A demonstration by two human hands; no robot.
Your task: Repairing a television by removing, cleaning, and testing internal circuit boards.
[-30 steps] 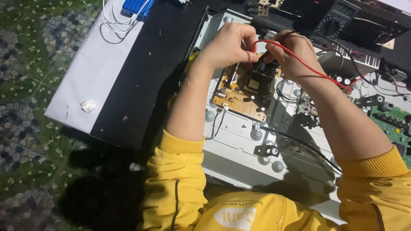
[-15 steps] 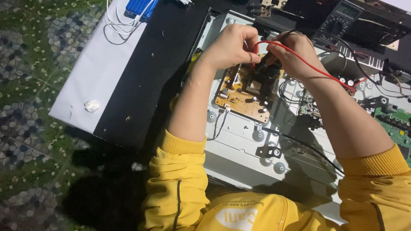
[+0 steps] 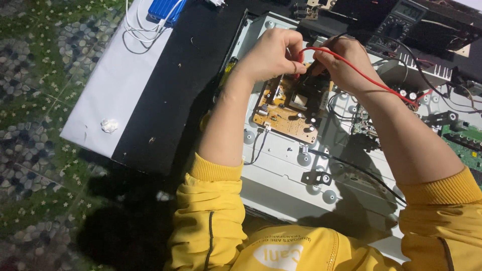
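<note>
Tan circuit board [image 3: 284, 111] with black components

You are wearing a bright yellow sweatshirt [image 3: 281, 251]. Both sleeves are pushed up to the elbows and end in ribbed yellow cuffs, bunching into soft folds on the upper arms. A thin dark seam line runs down each sleeve. On the chest sits a white oval patch with printed lettering. Forearms and hands are bare.
</note>
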